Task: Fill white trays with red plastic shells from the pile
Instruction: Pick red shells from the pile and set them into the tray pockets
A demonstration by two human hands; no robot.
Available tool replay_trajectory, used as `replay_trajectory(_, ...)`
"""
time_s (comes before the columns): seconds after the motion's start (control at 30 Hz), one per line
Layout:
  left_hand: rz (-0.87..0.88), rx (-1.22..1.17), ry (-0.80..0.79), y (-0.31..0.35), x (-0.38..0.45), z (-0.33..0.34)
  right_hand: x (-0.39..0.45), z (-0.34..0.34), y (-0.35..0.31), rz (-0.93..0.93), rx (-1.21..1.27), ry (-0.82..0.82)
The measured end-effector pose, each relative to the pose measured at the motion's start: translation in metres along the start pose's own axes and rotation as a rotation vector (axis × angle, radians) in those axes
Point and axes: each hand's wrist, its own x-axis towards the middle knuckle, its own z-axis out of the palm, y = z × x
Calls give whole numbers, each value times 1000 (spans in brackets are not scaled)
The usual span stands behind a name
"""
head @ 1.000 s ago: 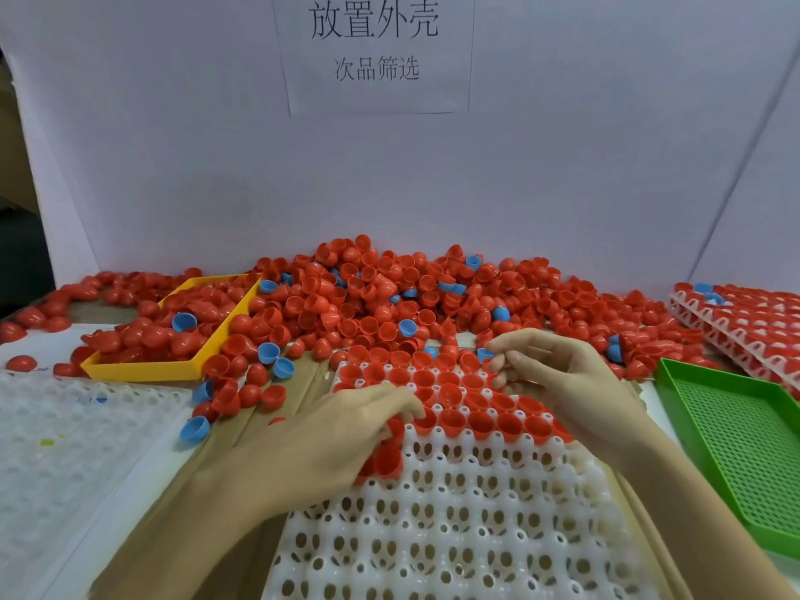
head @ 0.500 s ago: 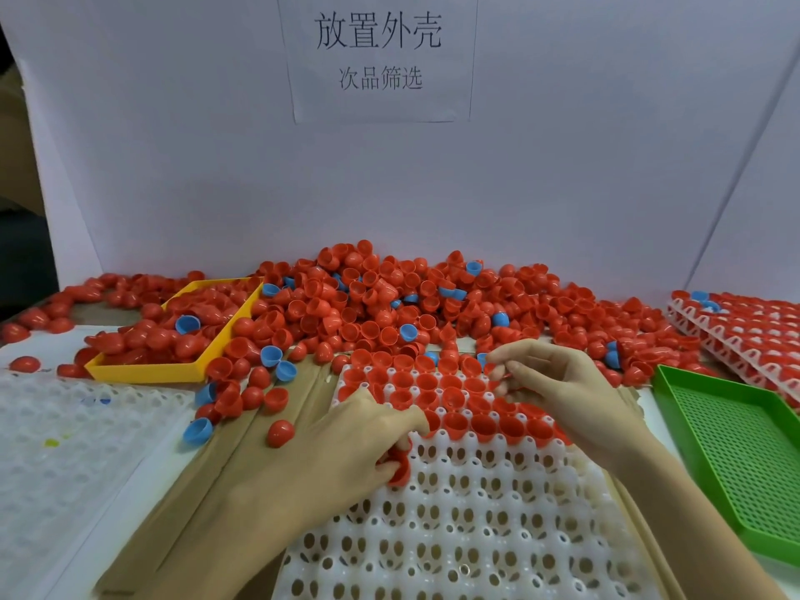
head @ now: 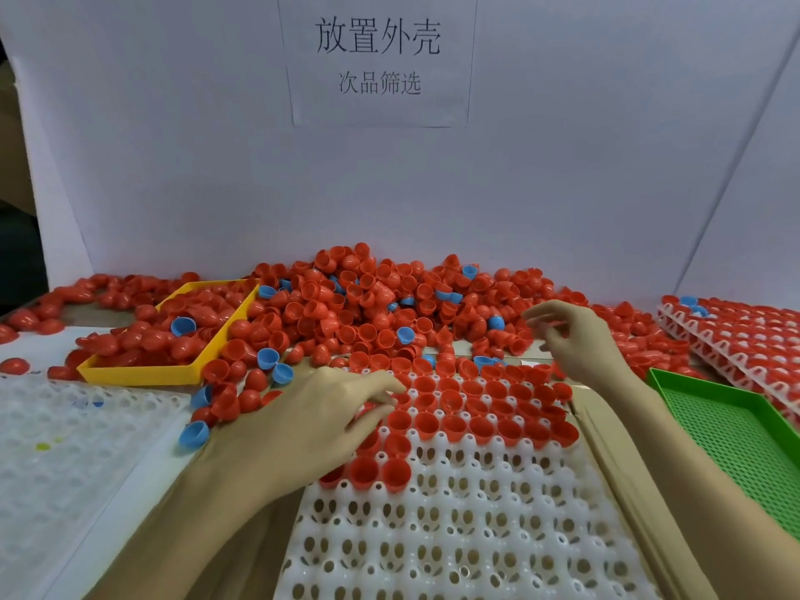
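Observation:
A large pile of red shells [head: 368, 305], with a few blue ones mixed in, lies against the back wall. In front of it a white tray [head: 433, 534] holds several rows of red shells [head: 472, 409] in its far pockets, and its near pockets are bare. My left hand [head: 311, 426] rests on the tray's left side, fingers stretched over the seated shells, just beyond three shells [head: 372, 472] in a short row. My right hand [head: 575, 339] hovers over the pile's right edge with fingers loosely curled, and I see nothing in it.
A yellow tray [head: 143, 374] with red shells sits at the left back. A second white tray [head: 65, 448] lies at the near left, with loose blue shells [head: 193, 433] beside it. A green mesh tray [head: 701, 383] and stacked filled trays [head: 744, 335] stand at the right.
My left hand slid forward, uncovering three newly seated shells in a short row. My right hand rose from the tray's far row and moved right, over the pile.

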Motion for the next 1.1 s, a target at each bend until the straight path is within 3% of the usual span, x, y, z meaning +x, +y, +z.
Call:
replay_trajectory(0.23,44,166,63,-24,0,16,37,29,26,-132,-412,-360)
replay_trajectory(0.4,31,174,59,-33,1,18,44,40,37,-130,-451,-235)
replay_trajectory(0.5,2,166,67,-32,1,17,43,35,35,-174,-310,-84)
replay_trajectory(0.67,10,169,67,-31,1,16,17,15,2,-187,74,35)
replay_trajectory(0.93,53,156,109,-15,1,16,-68,-7,-37,7,718,-247)
replay_trajectory(1.1,66,-24,224,17,3,28,-91,-9,-51,77,810,-305)
